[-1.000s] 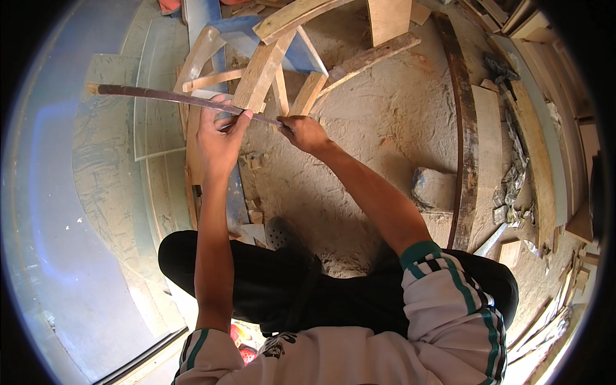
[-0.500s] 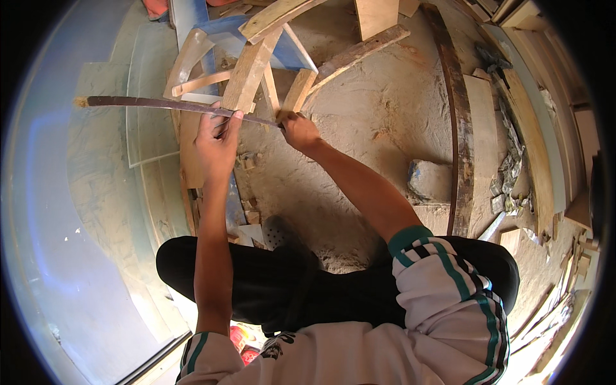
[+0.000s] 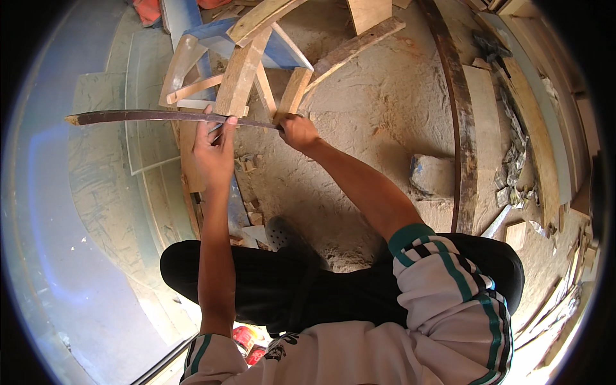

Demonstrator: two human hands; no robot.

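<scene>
A long, thin, dark brown strip [image 3: 141,116] with a pale, frayed-looking far-left end lies crosswise in front of a wooden frame [image 3: 244,70]. My left hand [image 3: 215,154] pinches the strip near its middle, thumb on the near side and fingers curled beneath. Something thin and greyish shows between those fingers, too small to name. My right hand [image 3: 299,133] is closed round the strip's right end, right by the foot of a short wooden leg [image 3: 295,90] of the frame. The strip passes close by the frame's lower ends; whether it touches them, I cannot tell.
On the left stands a large glass-like sheet [image 3: 96,192]. A long dark beam [image 3: 457,115] and a pale plank [image 3: 481,141] lie to the right, with a rough block [image 3: 431,176] beside them. Wood offcuts [image 3: 253,215] litter the dusty floor near my foot.
The strip's left end has dipped a little lower and farther left in view. Both hands keep their hold; the whole scene has shifted slightly.
</scene>
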